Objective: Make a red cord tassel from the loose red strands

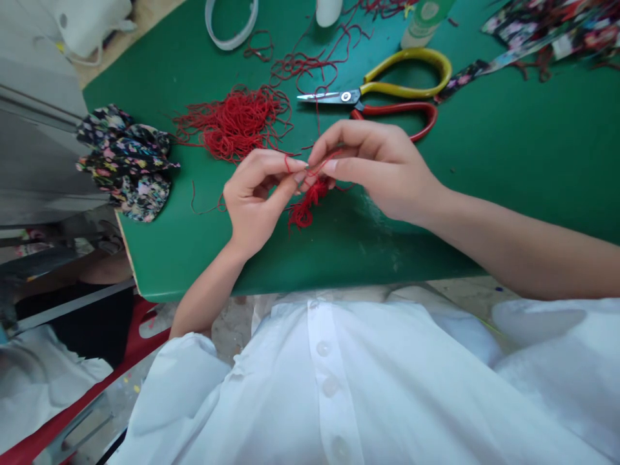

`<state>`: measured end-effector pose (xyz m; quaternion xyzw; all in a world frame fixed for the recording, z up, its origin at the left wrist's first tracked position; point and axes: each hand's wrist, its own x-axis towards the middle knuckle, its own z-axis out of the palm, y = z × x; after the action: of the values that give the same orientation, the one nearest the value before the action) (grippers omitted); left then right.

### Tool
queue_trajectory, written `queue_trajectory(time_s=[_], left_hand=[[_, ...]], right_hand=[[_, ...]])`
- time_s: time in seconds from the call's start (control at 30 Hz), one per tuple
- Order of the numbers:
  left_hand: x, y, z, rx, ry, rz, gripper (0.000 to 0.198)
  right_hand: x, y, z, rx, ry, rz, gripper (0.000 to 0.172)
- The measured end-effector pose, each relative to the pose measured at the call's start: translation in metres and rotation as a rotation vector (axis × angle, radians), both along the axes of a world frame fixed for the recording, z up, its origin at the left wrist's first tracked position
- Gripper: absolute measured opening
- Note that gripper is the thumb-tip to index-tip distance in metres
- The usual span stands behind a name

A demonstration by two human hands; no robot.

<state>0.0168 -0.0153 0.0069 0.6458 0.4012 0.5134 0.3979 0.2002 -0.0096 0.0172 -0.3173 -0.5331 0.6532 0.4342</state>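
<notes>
My left hand pinches red cord between thumb and forefinger, and a strand loops over the forefinger. Facing it, my right hand is closed on the same cord, its fingertips almost touching the left ones. Just below the fingertips hangs a small red cord bundle, partly hidden by the hands. A pile of loose red cord lies beyond my left hand. Behind my right hand rest scissors with one yellow and one red handle, blades pointing left and apart from the hand.
Dark floral fabric sits at the left edge of the green table. A white ring-shaped roll, a bottle and more floral strips lie at the back. Another person's dark clothing shows at lower left.
</notes>
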Motion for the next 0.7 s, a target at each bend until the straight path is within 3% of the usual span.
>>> queue_trajectory(time_s=[0.13, 0.4, 0.6, 0.7], left_hand=[[0.0005, -0.0025, 0.0056, -0.038, 0.021, 0.006, 0.01], [0.0012, -0.0048, 0.0064, -0.318, -0.032, 0.02, 0.011], [0.0016, -0.0039, 0.0068, -0.162, 0.007, -0.006, 0.006], [0.0028, -0.0039, 0.0087, -0.194, 0.015, -0.005, 0.003]], right_hand=[[-0.0024, -0.0001, 0.0013, -0.078, -0.04, -0.014, 0.013], [-0.0005, 0.0001, 0.0018, -0.057, 0.007, 0.073, 0.01], [0.0011, 0.0039, 0.0011, -0.136, 0.079, 0.129, 0.009], [0.0018, 0.0053, -0.0012, -0.151, 0.104, 0.168, 0.007]])
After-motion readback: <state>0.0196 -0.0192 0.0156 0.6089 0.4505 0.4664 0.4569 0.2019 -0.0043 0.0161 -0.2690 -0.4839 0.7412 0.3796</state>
